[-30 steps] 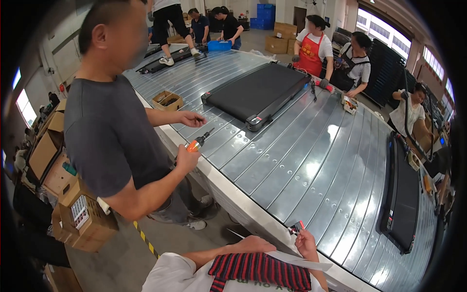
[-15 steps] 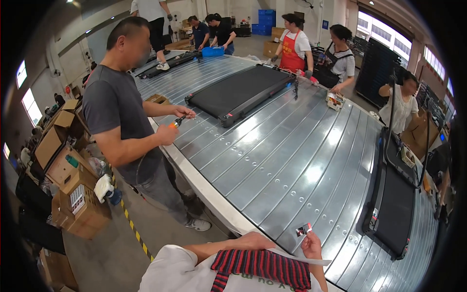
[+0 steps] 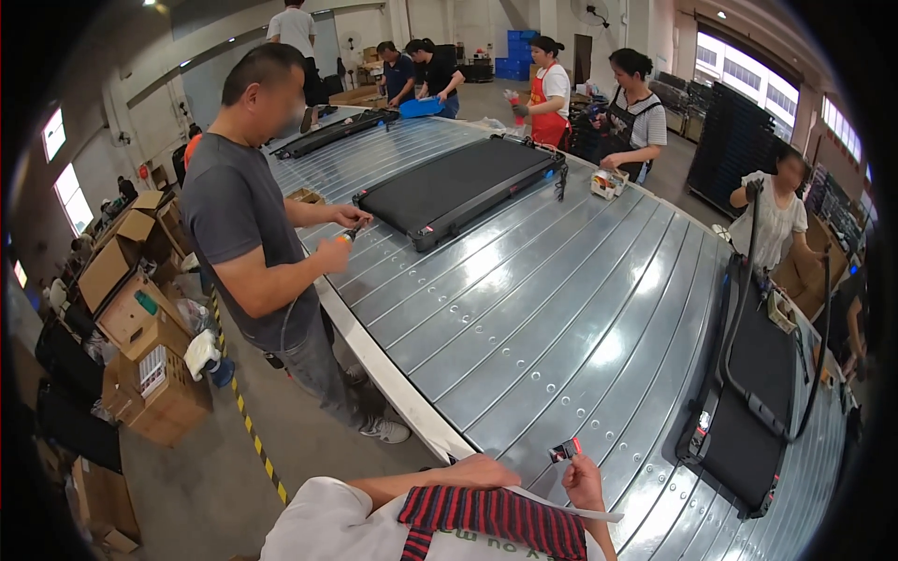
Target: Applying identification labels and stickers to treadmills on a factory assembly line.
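My right hand [image 3: 585, 481] pinches a small black-and-red label [image 3: 565, 451] between thumb and fingertips, raised over the ribbed metal tabletop [image 3: 524, 327]. Close to my body, my left hand [image 3: 485, 470] is curled at the table's near edge, its fingers mostly hidden. From it a white sheet [image 3: 599, 513], seen nearly edge-on, reaches past my right wrist. To the right lies a long black treadmill-like deck [image 3: 739, 421] with a bent black frame [image 3: 745, 309] on top.
A co-worker in grey [image 3: 248, 196] at the left edge holds an orange-and-black tool. Another black deck [image 3: 458, 187] lies at the table's far side. Several people stand around the table. Cardboard boxes [image 3: 173, 402] and yellow-black floor tape [image 3: 245, 411] are at left.
The label and my right hand shift slightly left and down in view. The co-worker in grey brings both hands closer together. Across the table, the person in the red apron has turned sideways.
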A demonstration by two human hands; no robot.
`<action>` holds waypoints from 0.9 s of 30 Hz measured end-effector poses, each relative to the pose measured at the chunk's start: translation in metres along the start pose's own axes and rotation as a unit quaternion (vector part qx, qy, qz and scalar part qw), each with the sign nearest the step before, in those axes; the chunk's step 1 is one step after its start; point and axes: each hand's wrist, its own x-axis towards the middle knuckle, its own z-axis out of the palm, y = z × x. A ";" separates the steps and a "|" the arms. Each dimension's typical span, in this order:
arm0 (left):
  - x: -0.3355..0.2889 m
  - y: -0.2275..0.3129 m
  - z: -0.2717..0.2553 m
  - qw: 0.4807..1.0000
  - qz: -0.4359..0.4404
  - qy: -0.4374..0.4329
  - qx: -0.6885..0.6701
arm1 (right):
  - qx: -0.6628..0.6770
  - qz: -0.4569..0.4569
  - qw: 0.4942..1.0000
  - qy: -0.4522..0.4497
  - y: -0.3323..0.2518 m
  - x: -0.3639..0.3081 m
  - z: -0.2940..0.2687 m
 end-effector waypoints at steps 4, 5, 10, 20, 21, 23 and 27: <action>-0.008 0.003 -0.003 0.999 -0.010 0.044 -0.029 | 0.031 0.010 0.999 0.032 0.005 0.002 -0.001; -0.012 0.004 -0.001 0.999 -0.014 0.041 -0.029 | 0.057 0.011 0.997 0.059 0.006 0.001 0.002; -0.012 0.007 -0.007 0.999 -0.040 0.019 -0.028 | 0.033 0.008 0.999 0.021 0.014 0.008 0.000; -0.013 -0.007 -0.004 0.999 -0.009 0.040 -0.022 | 0.040 0.006 0.999 0.034 0.013 0.010 0.003; -0.012 -0.009 -0.003 0.999 -0.007 0.046 -0.014 | 0.046 0.006 0.998 0.045 0.012 0.010 0.003; -0.011 -0.011 -0.003 0.999 -0.003 0.052 -0.006 | 0.047 0.007 0.998 0.044 0.013 0.012 0.001; -0.009 -0.011 -0.006 0.998 0.007 0.064 -0.024 | 0.050 0.016 0.997 0.049 0.013 0.014 0.003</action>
